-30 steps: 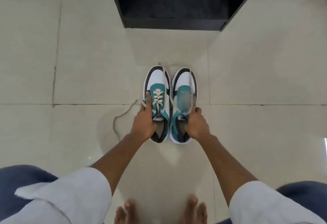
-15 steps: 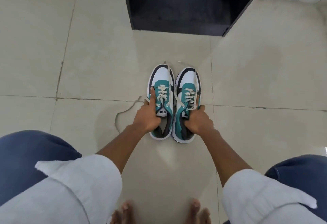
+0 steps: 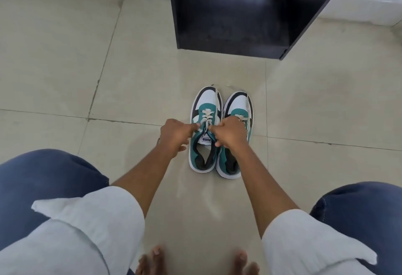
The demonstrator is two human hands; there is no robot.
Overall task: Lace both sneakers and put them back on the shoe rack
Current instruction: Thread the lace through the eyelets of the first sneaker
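Your two sneakers stand side by side on the floor [image 3: 65, 57], toes toward the shoe rack [image 3: 239, 14] and short of it. Your left hand [image 3: 174, 136] and right hand [image 3: 230, 134] each have their grip pinched together on the laces [image 3: 206, 120] of the left sneaker [image 3: 205, 127]; the right sneaker [image 3: 237, 114] touches it.

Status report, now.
Both hands, left and right, pinching the left sneaker's laces. Right sneaker beside it on the floor. Rack ahead, path clear.
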